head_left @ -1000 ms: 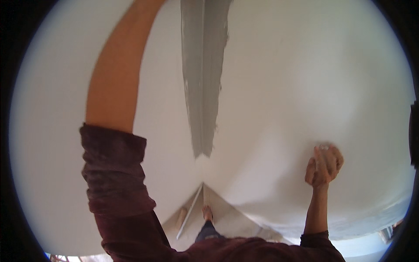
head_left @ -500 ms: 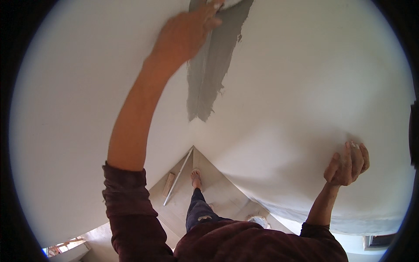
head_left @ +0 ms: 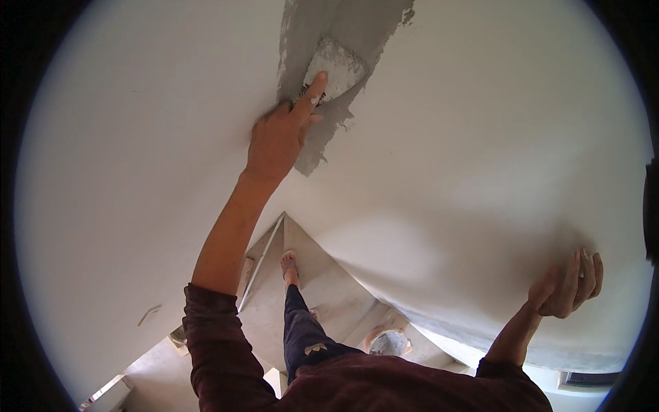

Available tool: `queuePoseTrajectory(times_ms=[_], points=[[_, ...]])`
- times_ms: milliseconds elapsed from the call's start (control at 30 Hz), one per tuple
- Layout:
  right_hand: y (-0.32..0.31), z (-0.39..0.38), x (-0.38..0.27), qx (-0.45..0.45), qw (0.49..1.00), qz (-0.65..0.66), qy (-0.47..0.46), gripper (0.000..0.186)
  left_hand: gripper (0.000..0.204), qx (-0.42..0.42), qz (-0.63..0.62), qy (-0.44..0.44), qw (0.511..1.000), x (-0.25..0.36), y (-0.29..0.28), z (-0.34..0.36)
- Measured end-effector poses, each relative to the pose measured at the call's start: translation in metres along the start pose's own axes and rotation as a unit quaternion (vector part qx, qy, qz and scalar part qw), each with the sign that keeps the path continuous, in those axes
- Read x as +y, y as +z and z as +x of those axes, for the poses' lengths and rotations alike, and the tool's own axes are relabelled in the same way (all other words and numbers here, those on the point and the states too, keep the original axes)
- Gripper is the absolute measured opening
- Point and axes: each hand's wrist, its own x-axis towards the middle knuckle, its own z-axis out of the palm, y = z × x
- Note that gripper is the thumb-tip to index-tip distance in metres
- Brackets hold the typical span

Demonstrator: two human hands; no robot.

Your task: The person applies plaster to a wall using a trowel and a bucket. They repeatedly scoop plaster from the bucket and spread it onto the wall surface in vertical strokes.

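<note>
My left hand [head_left: 276,143] is closed around the handle of a putty knife [head_left: 338,67], the index finger stretched along its broad blade. Whitish filler smears the blade, which lies against a grey strip of wet filler [head_left: 317,150] running down the wall corner. The strip's lower end is ragged. Off to the right, my right hand [head_left: 568,287] is close to the right-hand white wall [head_left: 480,172], fingers loosely bent and thumb apart, with nothing visible in it. Whether its fingertips touch the wall I cannot tell.
Below, a bucket [head_left: 388,342] with grey contents stands on the floor to the right of my legs. A long pale rod [head_left: 262,261] leans along the left wall's foot, beside a short wooden piece [head_left: 246,271]. My foot [head_left: 289,262] is near the corner.
My left hand has come down the corner with the putty knife, whose blade is now in full view. My right hand has shifted slightly down and right, its fingers a little straighter.
</note>
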Motion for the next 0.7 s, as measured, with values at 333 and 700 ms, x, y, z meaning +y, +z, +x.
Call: queuePoseTrajectory(times_ms=[333, 700], points=[[0.004, -0.004, 0.001, -0.033, 0.997, -0.074, -0.018, 0.029, 0.073, 0.03, -0.023, 0.002, 0.999, -0.015, 0.036, -0.013], [0.011, -0.002, -0.002, -0.037, 0.996, -0.072, -0.025, 0.027, 0.075, 0.003, -0.02, 0.011, 1.0, -0.032, 0.049, -0.045]])
